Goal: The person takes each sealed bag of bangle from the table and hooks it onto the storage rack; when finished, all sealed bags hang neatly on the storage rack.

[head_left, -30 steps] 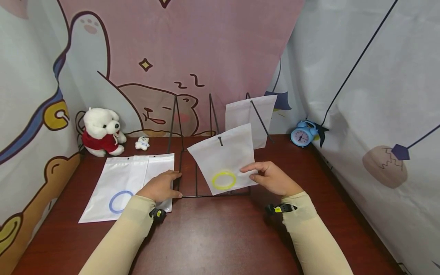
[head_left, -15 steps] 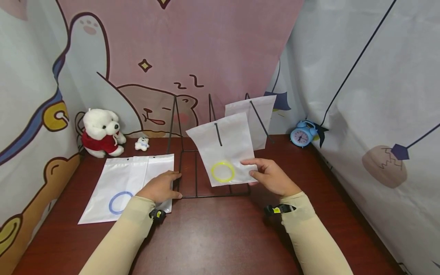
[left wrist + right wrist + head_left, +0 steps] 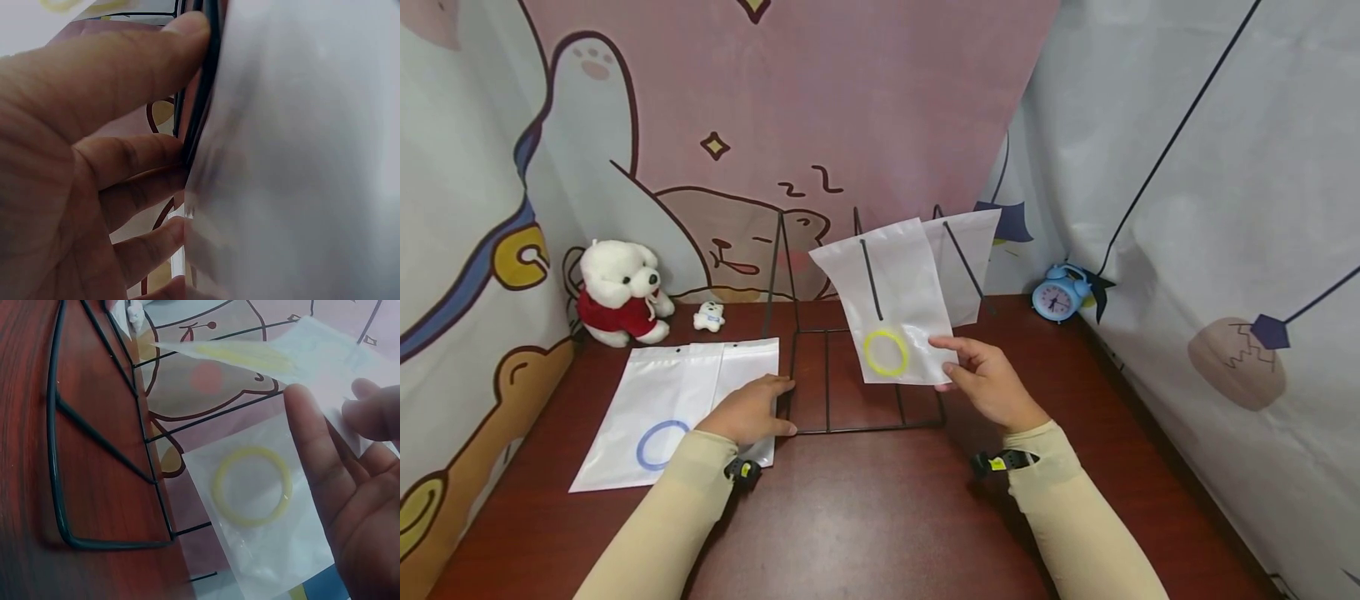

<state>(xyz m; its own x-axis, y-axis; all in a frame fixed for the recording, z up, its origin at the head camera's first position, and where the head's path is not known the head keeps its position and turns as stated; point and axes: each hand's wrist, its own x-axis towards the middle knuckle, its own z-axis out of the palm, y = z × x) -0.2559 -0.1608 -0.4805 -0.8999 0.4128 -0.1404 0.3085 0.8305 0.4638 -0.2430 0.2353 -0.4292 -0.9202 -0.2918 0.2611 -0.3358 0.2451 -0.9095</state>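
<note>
My right hand (image 3: 988,377) pinches the lower right corner of a white zip bag (image 3: 898,283) with a yellow ring printed on it. A prong of the black wire rack (image 3: 865,430) passes through the hole at that bag's top, and the bag hangs tilted. Behind it to the right, a second white bag (image 3: 973,250) hangs on another prong; the right wrist view shows a yellow ring (image 3: 219,490) on it. My left hand (image 3: 748,408) touches the rack's left front wire with thumb and fingertips. It lies beside white bags (image 3: 625,400), flat and overlapping, with a blue ring print.
Behind the flat bags sit a white plush dog (image 3: 623,287) in red and a small white bear figure (image 3: 709,316). At the right back stands a blue alarm clock (image 3: 1058,293). Cartoon-printed cloth (image 3: 925,100) surrounds the dark wood table (image 3: 880,517).
The bag in my right hand has slid up and back along its prong, which now shows more length in front. My right hand has risen slightly with it. The left hand stays put.
</note>
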